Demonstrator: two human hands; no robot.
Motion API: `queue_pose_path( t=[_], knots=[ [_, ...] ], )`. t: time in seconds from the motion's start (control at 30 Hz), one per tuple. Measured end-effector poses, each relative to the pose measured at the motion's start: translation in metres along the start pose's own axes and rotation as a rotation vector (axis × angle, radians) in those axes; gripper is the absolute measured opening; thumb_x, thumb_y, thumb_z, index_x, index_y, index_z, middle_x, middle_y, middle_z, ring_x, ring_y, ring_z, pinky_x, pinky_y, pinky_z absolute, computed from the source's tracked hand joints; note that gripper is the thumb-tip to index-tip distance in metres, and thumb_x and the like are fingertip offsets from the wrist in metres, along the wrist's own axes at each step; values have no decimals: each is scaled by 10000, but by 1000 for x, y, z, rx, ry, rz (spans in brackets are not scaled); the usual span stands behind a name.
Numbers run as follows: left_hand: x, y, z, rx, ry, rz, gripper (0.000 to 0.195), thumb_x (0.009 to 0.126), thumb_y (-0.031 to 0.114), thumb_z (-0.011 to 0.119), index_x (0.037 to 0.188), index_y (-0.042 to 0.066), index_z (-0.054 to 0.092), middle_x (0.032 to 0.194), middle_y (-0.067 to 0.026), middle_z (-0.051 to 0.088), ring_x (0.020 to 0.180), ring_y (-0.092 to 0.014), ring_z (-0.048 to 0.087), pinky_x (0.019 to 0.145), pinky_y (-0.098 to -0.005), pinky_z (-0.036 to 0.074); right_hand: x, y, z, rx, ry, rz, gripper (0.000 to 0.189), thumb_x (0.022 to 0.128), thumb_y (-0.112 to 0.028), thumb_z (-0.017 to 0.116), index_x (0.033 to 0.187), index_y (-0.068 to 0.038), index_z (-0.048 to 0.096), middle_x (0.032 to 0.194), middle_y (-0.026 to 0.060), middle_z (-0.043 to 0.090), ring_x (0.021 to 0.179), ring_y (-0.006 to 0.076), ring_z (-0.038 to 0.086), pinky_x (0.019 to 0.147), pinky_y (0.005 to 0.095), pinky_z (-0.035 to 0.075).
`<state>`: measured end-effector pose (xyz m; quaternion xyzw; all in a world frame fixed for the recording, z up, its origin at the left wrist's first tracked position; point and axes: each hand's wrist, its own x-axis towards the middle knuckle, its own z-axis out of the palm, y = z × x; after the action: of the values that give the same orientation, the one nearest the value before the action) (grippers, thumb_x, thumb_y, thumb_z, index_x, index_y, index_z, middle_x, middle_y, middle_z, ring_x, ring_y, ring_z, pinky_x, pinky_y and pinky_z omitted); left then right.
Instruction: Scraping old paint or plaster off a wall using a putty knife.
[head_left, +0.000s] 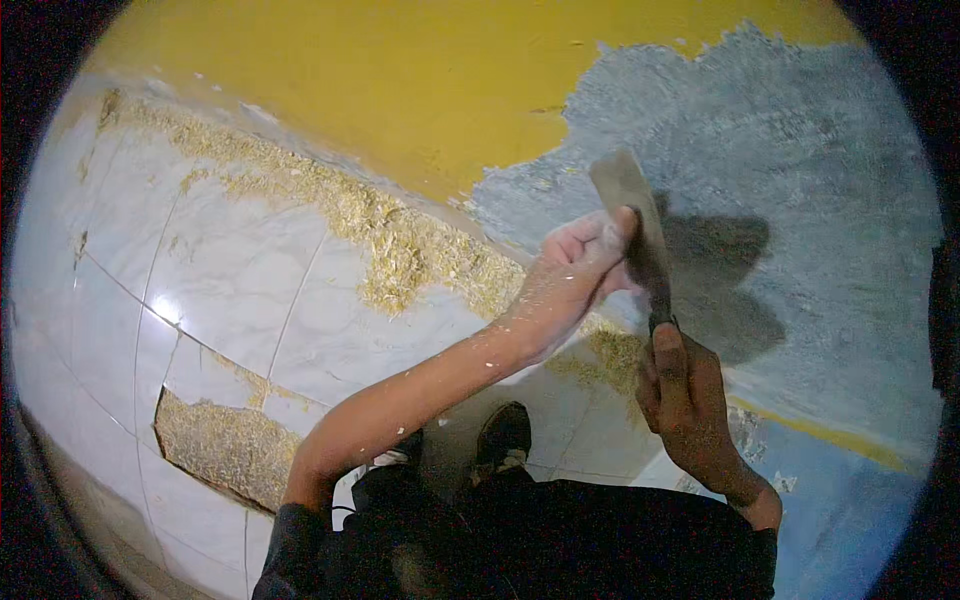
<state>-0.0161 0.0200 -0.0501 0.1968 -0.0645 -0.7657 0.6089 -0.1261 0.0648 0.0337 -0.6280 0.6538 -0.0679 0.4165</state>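
My right hand (679, 382) grips the dark handle of a flat metal scraper (624, 176), its wide blade pointing up and away from me. Against the blade rest the fingers of my left hand (589, 251), thumb on its face; the fingers behind it are partly hidden, and whether they grip it I cannot tell. Pale dust and flakes stick to the left hand and forearm. Beyond both hands stands a wall, part yellow paint (420, 90), part scraped grey surface (757, 135) with a ragged border. The hands cast a shadow on the grey part.
Yellowish paint shavings (390, 247) lie heaped along the wall's foot on white marbled floor tiles (247, 277). A broken tile leaves a rough recess (225, 442) at the lower left. My shoes (506, 435) stand below the hands. A blue surface (840, 510) is at the lower right.
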Motion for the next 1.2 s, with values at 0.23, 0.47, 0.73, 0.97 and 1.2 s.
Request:
queue_pose_path(
  t=[0.23,0.47,0.73,0.97,1.2],
  knots=[
    [5,-17,-27,83,-135,-28,329,841,386,451,696,95,503,535,48,441,449,-18,326,416,-162,211,3,-8,-3,-122,-80,135,317,891,-264,321,740,-19,454,542,96,423,502,155,384,506,341,344],
    [0,-3,-9,-63,75,-6,337,827,407,463,697,98,504,533,36,465,453,-19,347,417,-160,235,8,-2,3,-57,-38,-68,453,896,-375,263,590,-61,381,455,-11,323,369,74,293,372,234,245],
    [-3,0,-24,119,-154,-115,330,823,413,466,728,100,508,542,41,450,460,-26,360,427,-163,255,6,-7,1,-97,-26,-19,380,895,-312,304,749,-3,469,491,89,413,445,169,367,448,353,309],
    [3,1,-17,-137,-64,3,300,845,383,427,869,97,513,719,14,539,592,-53,496,493,-165,394,15,-13,3,-114,-26,-122,410,885,-374,310,691,-29,418,499,28,367,448,117,348,432,288,295],
    [6,22,-17,43,-224,90,350,820,427,453,925,101,522,801,19,555,670,-47,500,553,-169,418,8,-37,-4,92,-85,124,416,880,-399,311,683,-52,430,483,-14,359,450,86,330,407,272,268]
  ],
)
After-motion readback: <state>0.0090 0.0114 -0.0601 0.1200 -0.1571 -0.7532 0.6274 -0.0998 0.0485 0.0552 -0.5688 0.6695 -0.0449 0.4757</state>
